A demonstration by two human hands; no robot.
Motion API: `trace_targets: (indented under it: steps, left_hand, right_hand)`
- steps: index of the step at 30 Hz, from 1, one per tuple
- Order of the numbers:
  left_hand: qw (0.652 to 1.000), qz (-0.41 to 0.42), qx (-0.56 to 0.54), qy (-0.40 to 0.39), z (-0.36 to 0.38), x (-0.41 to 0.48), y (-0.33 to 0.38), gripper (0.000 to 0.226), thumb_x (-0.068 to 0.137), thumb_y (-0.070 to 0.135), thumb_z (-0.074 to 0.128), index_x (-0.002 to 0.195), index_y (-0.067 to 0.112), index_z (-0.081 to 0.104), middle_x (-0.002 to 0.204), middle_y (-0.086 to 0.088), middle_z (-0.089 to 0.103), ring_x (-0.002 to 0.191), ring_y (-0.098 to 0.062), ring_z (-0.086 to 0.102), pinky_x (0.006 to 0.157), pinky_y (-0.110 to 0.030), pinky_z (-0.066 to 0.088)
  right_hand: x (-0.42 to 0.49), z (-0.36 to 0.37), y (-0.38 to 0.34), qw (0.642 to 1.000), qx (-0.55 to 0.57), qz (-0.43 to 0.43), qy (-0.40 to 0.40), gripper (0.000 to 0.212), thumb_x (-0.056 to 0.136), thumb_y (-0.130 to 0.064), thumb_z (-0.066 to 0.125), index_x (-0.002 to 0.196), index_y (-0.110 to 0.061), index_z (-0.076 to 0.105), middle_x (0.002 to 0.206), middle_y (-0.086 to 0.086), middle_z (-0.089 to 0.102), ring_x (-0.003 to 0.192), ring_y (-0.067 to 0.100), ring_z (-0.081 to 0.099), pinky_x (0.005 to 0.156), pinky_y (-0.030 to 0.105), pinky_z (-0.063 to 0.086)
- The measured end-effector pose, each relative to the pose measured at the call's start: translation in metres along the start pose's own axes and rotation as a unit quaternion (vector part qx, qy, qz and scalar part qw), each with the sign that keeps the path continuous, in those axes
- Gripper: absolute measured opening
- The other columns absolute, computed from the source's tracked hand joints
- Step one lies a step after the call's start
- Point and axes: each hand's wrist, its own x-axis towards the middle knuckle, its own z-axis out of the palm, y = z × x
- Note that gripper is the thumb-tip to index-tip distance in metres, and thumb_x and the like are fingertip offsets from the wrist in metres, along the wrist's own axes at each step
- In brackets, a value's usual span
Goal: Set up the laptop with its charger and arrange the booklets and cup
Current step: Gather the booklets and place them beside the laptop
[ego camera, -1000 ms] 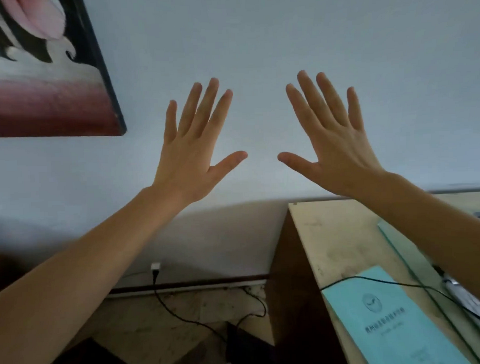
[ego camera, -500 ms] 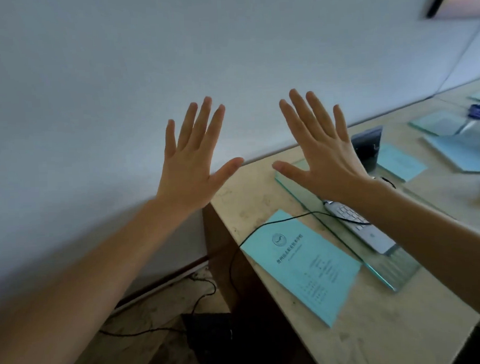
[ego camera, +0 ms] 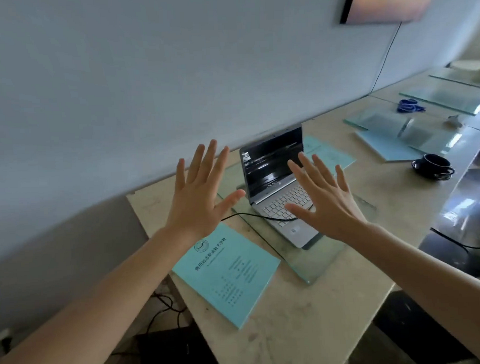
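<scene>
Left hand point(ego camera: 198, 194) and right hand point(ego camera: 325, 203) both spread, holding nothing; right hand hides part of laptop point(ego camera: 274, 180) keyboard; booklet point(ego camera: 227, 272) near table point(ego camera: 306, 329) edge; cup point(ego camera: 434, 165) well apart

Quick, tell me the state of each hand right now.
Left hand: open, fingers spread, holding nothing.
Right hand: open, fingers spread, holding nothing.

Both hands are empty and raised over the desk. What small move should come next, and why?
Probably lower the right hand to the black cable, which lies across the open laptop, and pinch it: both hands are open and hold nothing.
</scene>
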Motion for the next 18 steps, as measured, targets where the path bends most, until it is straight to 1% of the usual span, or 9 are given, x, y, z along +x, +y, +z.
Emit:
trace_targets:
  steps: [2, 5, 8, 11, 14, 16, 18]
  left_hand:
    - [1.000, -0.024, 0.010, 0.001, 0.009, 0.004, 0.023, 0.077, 0.086, 0.070, 0.011, 0.150, 0.031, -0.009, 0.159, 0.006, -0.016, 0.146, -0.013, -0.016, 0.119, -0.047, -0.008]
    - [0.998, -0.063, 0.024, 0.003, 0.024, 0.010, 0.050, 0.079, 0.085, 0.072, 0.009, 0.149, 0.032, -0.012, 0.159, 0.007, -0.018, 0.146, -0.012, -0.018, 0.119, -0.048, -0.007]
    - [0.993, -0.117, 0.031, -0.001, 0.040, 0.006, 0.072, 0.080, 0.084, 0.073, 0.008, 0.148, 0.032, -0.014, 0.158, 0.007, -0.019, 0.146, -0.012, -0.018, 0.119, -0.046, -0.009]
    - [0.987, -0.152, 0.054, -0.020, 0.050, -0.010, 0.086, 0.079, 0.085, 0.071, 0.012, 0.148, 0.032, -0.017, 0.158, 0.007, -0.019, 0.146, -0.013, -0.019, 0.119, -0.048, -0.006]
    - [0.977, -0.210, 0.046, -0.002, 0.052, -0.026, 0.091, 0.081, 0.084, 0.072, 0.015, 0.149, 0.031, -0.013, 0.158, 0.009, -0.018, 0.145, -0.011, -0.020, 0.119, -0.046, -0.008]
    - [0.967, -0.253, 0.035, 0.015, 0.052, -0.035, 0.090, 0.082, 0.082, 0.072, 0.013, 0.149, 0.032, -0.012, 0.156, 0.012, -0.019, 0.144, -0.009, -0.020, 0.119, -0.045, -0.008]
    - [0.958, -0.283, 0.040, 0.016, 0.054, -0.044, 0.087, 0.084, 0.080, 0.076, 0.009, 0.146, 0.033, -0.018, 0.154, 0.014, -0.022, 0.144, -0.010, -0.020, 0.119, -0.045, -0.008]
  right_hand:
    - [-0.005, 0.006, 0.024, 1.000, 0.021, -0.017, -0.004, 0.085, 0.082, -0.078, 0.022, 0.149, -0.038, -0.010, 0.159, -0.010, -0.017, 0.147, 0.014, -0.017, 0.118, 0.052, -0.007]
    - [-0.003, 0.018, 0.057, 0.998, 0.046, -0.048, -0.006, 0.084, 0.083, -0.078, 0.022, 0.149, -0.038, -0.011, 0.158, -0.010, -0.018, 0.146, 0.012, -0.019, 0.118, 0.053, -0.007]
    - [0.003, 0.030, 0.077, 0.994, 0.071, -0.083, -0.020, 0.082, 0.084, -0.075, 0.026, 0.148, -0.039, -0.011, 0.158, -0.011, -0.018, 0.146, 0.013, -0.019, 0.118, 0.052, -0.007]
    - [0.007, 0.040, 0.079, 0.987, 0.090, -0.125, -0.043, 0.082, 0.086, -0.071, 0.031, 0.148, -0.039, -0.011, 0.159, -0.009, -0.015, 0.146, 0.014, -0.018, 0.118, 0.052, -0.007]
    - [0.012, 0.048, 0.068, 0.979, 0.115, -0.162, -0.053, 0.081, 0.086, -0.069, 0.032, 0.150, -0.037, -0.007, 0.160, -0.009, -0.013, 0.146, 0.014, -0.018, 0.118, 0.050, -0.008]
    - [0.015, 0.054, 0.058, 0.972, 0.136, -0.184, -0.058, 0.081, 0.086, -0.067, 0.035, 0.150, -0.036, -0.004, 0.161, -0.010, -0.011, 0.146, 0.012, -0.018, 0.119, 0.048, -0.008]
    - [0.016, 0.061, 0.046, 0.964, 0.152, -0.206, -0.067, 0.081, 0.087, -0.066, 0.035, 0.151, -0.035, -0.003, 0.161, -0.010, -0.011, 0.146, 0.011, -0.018, 0.119, 0.046, -0.008]
